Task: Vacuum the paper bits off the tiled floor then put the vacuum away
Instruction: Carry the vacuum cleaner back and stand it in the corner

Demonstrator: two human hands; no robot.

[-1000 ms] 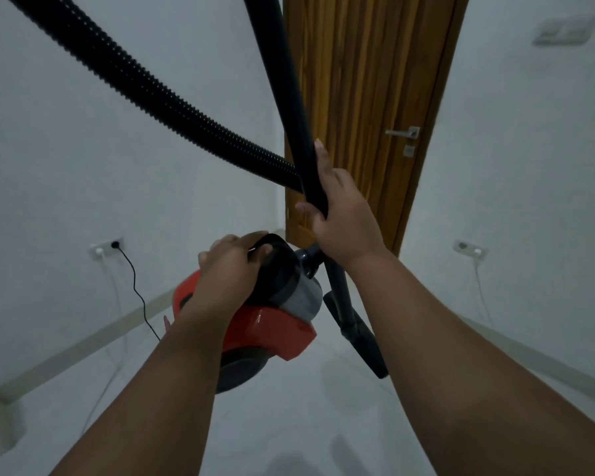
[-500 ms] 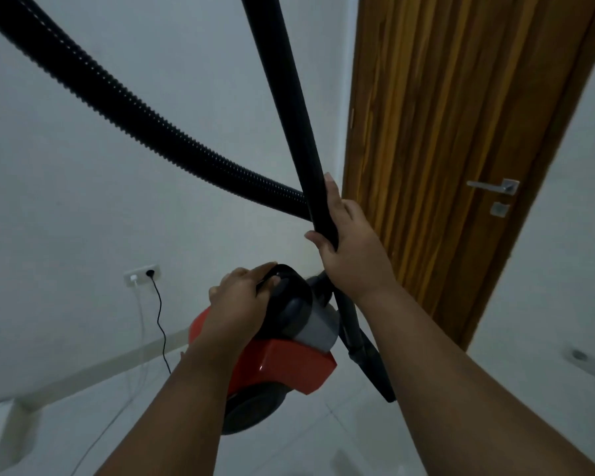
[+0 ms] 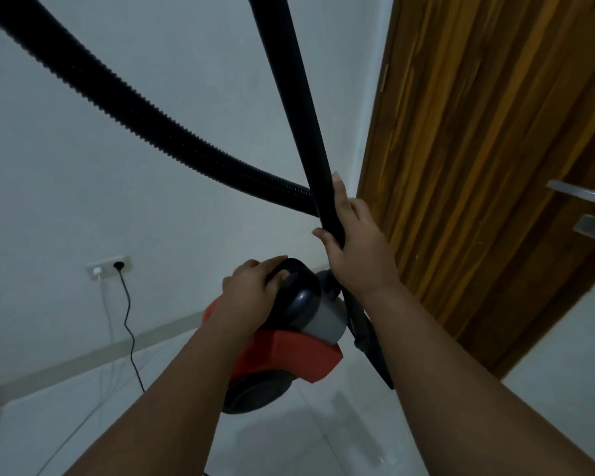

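A red and black canister vacuum (image 3: 289, 355) hangs above the white tiled floor (image 3: 323, 441), carried by its black top handle. My left hand (image 3: 251, 293) grips that handle. My right hand (image 3: 354, 245) grips the black rigid wand (image 3: 289, 91), which slants up out of the frame; its nozzle end (image 3: 375, 352) points down behind my right forearm. The ribbed black hose (image 3: 134, 101) arcs from the upper left to the wand. No paper bits show on the visible floor.
A closed wooden door (image 3: 478, 166) with a metal lever handle (image 3: 584, 194) stands right of the vacuum. On the white wall at left, a socket (image 3: 109, 267) holds a black plug whose cord (image 3: 129, 334) trails to the floor. A pale skirting runs along the wall.
The view has swung left and nearer the wall and door; the door now fills the right side. Both hands keep the same grips on handle and wand.
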